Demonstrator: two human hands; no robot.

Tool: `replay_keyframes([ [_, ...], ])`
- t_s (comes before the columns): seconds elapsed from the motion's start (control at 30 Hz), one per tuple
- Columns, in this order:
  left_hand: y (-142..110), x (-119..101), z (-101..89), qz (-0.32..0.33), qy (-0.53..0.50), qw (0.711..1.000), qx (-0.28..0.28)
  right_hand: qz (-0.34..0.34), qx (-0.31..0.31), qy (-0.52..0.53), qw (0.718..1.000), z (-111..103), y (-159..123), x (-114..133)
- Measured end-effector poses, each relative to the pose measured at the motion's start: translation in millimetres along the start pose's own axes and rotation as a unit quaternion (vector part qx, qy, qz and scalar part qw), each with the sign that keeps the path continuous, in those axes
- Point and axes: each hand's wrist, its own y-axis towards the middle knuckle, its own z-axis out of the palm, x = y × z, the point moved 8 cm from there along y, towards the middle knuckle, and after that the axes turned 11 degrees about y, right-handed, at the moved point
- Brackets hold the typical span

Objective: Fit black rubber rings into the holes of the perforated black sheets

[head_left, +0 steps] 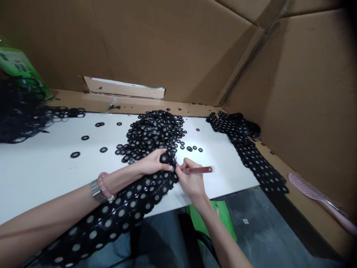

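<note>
"Well, your left fingers (164, 167) pinched the dotted black strip (132, 204) across the counter edge (169, 205); your right fingers (191, 163) pinched the red-handled tool (199, 170)."

"So you needed the strip taut near its tip."

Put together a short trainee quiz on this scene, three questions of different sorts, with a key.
1. What does the person's right hand hold?

2. True or false: the person's left hand holds part of a black sheet with pale round dots.

3. Where does the pink hairbrush lie?
A) On the white tabletop
B) On the brown cardboard ledge at the right
C) On the grey floor

Key
1. A slim tool with a reddish-brown handle
2. True
3. B
</note>
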Motion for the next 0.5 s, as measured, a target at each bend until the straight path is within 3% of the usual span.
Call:
replay_keyframes([
  [0.27,-7,-22,-3.2,0.027,0.111,0.992,0.056,0.096,0.004,0.189,0.977,-6,1,-19],
  [0.5,-18,-36,3.1,0.032,0.208,0.977,0.043,0.091,0.076,0.184,0.976,-3,2,-17],
])
